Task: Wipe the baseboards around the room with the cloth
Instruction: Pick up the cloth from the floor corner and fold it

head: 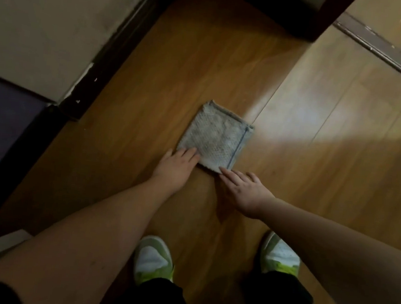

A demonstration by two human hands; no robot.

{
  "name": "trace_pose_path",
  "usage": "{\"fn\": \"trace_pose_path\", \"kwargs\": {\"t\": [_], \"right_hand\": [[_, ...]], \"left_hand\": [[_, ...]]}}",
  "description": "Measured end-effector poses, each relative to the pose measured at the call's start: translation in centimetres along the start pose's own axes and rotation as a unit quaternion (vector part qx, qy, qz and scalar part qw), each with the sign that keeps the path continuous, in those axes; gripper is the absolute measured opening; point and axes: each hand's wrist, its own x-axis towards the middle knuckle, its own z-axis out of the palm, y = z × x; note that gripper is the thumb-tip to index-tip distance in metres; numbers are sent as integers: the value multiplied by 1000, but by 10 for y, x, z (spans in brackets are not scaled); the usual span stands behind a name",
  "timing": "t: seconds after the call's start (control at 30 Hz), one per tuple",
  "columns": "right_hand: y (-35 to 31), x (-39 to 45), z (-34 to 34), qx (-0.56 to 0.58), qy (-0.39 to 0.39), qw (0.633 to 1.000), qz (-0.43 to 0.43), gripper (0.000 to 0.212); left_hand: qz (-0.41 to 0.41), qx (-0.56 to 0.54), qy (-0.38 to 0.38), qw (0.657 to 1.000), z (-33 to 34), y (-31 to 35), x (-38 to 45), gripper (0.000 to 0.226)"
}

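A: What takes up most of the view?

B: The wooden floor [126,144], brown boards running from near to far, with a pale patch of light on the right side. On the left stands a light wall [47,24], and along its foot runs the dark baseboard [111,51], chipped white in spots near its near end. A grey metal strip [383,54] crosses the floor at far right.

A: And the person?

B: Bent over, looking down. Two bare forearms reach from the near edge toward the middle. Below them are two white and lime-green shoes [152,258], set apart on the boards, with dark trouser legs at the near edge.

A: Where is the cloth?

B: The cloth [214,137] lies flat on the floor in the middle of the view, folded into a square, grey-white with a blue line along its right edge. It is well apart from the baseboard, to the right of it.

A: What are the hands doing?

B: The left hand [175,165] rests fingers-down on the near left corner of the cloth, the grip released, fingers flat. The right hand [245,186] is spread, its fingertips touching the near right corner. Its grip is also released; neither hand grasps the cloth, they only press on its near edge.
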Motion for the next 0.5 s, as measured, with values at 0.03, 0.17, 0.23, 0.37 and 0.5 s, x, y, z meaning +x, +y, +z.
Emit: {"fn": "trace_pose_path", "kwargs": {"t": [0.03,0.17,0.23,0.37,0.5], "right_hand": [[-1,-2,1,-3,-2,1000,1,60],[-7,-3,1,-18,-4,1000,11,62],[-13,-3,4,-16,-3,1000,11,64],[-22,-13,13,27,-2,1000,15,66],[-25,-33,8,62,20,997,33,69]], "left_hand": [[9,10,7,1000,2,1,-2,54],[19,23,16,999,10,4,-9,47],[20,27,10,999,13,6,-12,45],[30,22,-22,999,14,5,-18,49],[56,41,-63,996,22,21,-40,61]]}}
